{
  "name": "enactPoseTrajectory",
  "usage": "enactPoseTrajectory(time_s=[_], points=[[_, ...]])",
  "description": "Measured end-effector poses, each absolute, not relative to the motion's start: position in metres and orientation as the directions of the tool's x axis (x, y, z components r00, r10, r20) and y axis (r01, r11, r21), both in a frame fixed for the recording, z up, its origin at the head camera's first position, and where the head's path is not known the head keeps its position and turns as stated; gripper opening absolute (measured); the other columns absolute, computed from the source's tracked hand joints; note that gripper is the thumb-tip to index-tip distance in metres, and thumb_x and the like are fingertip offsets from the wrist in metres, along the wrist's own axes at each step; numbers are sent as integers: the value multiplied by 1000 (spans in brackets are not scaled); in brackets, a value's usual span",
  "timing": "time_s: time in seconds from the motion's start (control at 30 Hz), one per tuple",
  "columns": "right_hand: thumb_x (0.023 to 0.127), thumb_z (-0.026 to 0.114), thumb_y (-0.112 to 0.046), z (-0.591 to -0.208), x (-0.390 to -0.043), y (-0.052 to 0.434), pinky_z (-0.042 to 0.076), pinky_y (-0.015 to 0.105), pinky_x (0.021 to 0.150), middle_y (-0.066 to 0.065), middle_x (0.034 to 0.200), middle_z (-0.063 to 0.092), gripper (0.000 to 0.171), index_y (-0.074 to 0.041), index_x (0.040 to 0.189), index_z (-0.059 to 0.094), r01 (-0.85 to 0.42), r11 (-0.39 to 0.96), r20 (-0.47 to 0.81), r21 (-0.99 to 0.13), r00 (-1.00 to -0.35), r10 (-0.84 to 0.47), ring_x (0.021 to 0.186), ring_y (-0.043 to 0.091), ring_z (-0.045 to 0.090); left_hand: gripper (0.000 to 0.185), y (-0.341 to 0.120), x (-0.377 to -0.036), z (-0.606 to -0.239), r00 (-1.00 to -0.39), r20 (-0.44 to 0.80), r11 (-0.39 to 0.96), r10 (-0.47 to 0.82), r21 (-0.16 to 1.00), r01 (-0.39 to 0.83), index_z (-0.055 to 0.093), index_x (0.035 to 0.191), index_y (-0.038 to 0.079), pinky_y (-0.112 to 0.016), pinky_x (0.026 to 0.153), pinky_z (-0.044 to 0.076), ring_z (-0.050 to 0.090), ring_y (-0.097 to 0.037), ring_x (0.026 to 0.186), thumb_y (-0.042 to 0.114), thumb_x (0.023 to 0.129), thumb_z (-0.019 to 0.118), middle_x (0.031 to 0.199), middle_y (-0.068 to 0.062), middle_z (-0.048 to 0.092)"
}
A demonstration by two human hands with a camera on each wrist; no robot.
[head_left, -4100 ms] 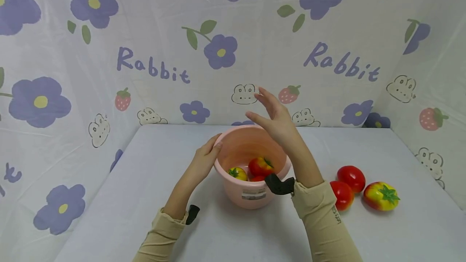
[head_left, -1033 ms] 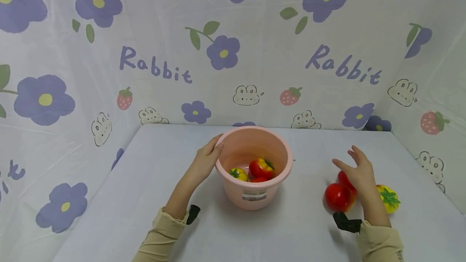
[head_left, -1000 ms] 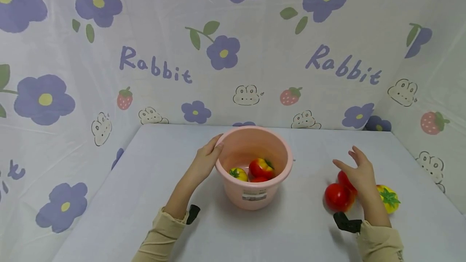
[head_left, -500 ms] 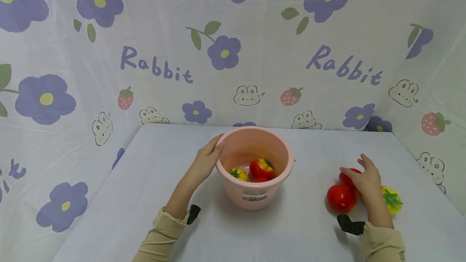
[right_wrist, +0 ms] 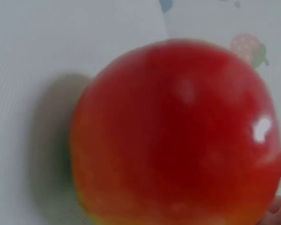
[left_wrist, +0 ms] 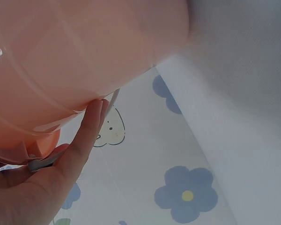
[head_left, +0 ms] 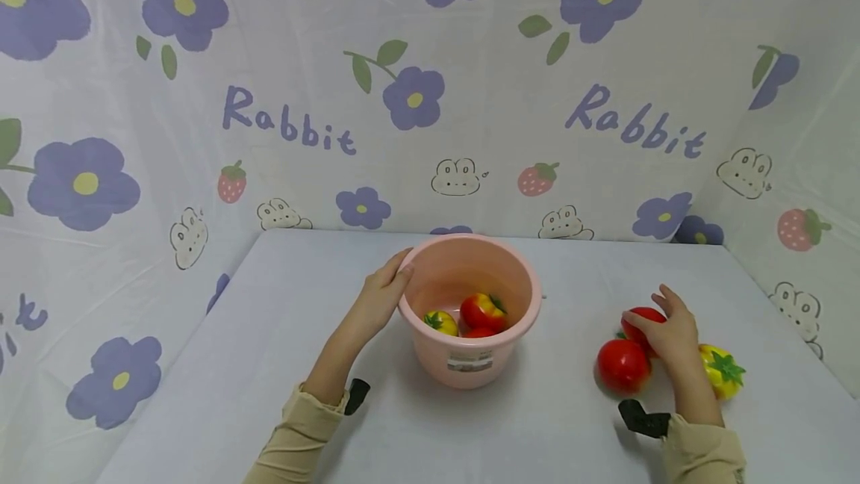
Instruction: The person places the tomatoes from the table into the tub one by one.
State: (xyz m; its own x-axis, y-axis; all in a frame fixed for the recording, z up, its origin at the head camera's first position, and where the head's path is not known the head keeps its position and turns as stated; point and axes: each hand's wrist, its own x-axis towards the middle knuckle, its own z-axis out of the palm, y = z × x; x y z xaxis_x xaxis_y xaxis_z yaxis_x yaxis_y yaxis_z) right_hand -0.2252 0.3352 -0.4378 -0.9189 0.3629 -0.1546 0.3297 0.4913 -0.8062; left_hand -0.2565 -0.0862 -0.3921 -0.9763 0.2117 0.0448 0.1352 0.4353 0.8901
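Observation:
A pink plastic bucket stands upright mid-table, with several red-and-yellow tomatoes inside. My left hand grips its left rim, thumb over the edge. In the left wrist view, fingers lie along the outer wall beside the handle. To the right, my right hand has its thumb and fingers round the rear red tomato, partly hidden by the hand. A second red tomato sits just in front of it. One red tomato fills the right wrist view, hiding most of the hand.
A yellow tomato with a green leafy top lies right of the right wrist, partly covered by it. The white table ends at a flower-printed cloth backdrop.
My right hand has gone from above the bucket to the tomatoes at right and closed round the rear one. Both red tomatoes have shifted slightly left. The left hand stays on the rim.

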Motion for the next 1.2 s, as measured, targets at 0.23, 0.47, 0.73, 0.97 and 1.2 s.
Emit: enactPoseTrajectory(time_s=[0.23,0.47,0.73,0.97,1.2], points=[[96,59,-19,-429,-226,329,33,62,111,21,161,17,86,-11,158,0,300,441,-136,-846,-921,365,149,46,14,52,-86,-256,-392,-976,50,429,212,893,139,35,152,21,-56,110,40,37,-30,145,40,104,38,156,-4,39],[95,60,-21,-420,-229,326,35,61,111,16,163,17,87,-15,158,0,268,426,-103,-864,-923,371,149,45,16,52,-86,-256,-392,-975,53,428,214,892,143,35,152,20,-56,109,40,37,-30,145,40,104,37,156,-5,39],[95,60,-27,-402,-228,316,37,60,110,13,163,17,87,-19,158,1,237,408,-85,-882,-931,356,149,44,17,53,-86,-255,-391,-976,47,431,213,892,138,34,152,21,-56,110,40,36,-30,145,41,104,37,157,-5,39],[95,61,-27,-386,-228,306,38,58,111,9,164,18,87,-23,158,2,222,400,-72,-889,-931,358,150,41,17,53,-86,-256,-392,-977,40,435,209,891,129,34,152,21,-56,110,40,36,-30,146,41,104,37,157,-4,38],[94,63,-32,-371,-228,297,39,58,110,6,164,18,87,-28,158,3,189,402,-42,-896,-937,346,150,41,17,53,-86,-256,-394,-977,40,437,208,890,130,33,153,21,-56,108,42,36,-30,145,41,104,37,157,-4,37]])
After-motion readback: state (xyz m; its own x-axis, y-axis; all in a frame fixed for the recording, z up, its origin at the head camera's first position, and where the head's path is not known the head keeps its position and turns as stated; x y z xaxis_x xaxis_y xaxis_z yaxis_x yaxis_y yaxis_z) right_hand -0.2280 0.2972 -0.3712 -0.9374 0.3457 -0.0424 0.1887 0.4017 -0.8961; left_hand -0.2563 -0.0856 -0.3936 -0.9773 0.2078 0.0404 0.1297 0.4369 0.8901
